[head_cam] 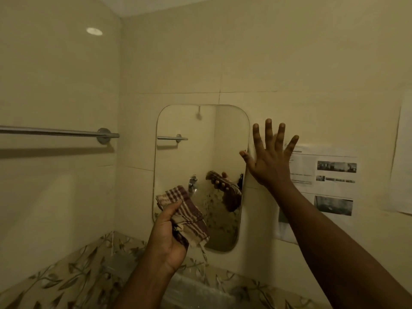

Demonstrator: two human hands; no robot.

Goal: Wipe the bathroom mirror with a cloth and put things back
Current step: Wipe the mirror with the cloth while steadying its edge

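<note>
A tall mirror [200, 152] with rounded corners hangs on the cream tiled wall. My left hand [167, 237] is raised in front of its lower left corner, fingers closed around a bunched brown-and-cream checked cloth [185, 212]. The cloth and that hand show as a reflection in the glass. My right hand [269, 161] is spread wide, fingers apart, beside the mirror's right edge, its thumb touching or nearly touching that edge. It holds nothing.
A metal towel rail [55, 131] runs along the left wall at mirror-top height. Printed paper sheets [330, 179] are stuck to the wall right of the mirror. A band of leaf-patterned tiles [73, 275] runs below, with a blurred pale basin [196, 288] at the bottom.
</note>
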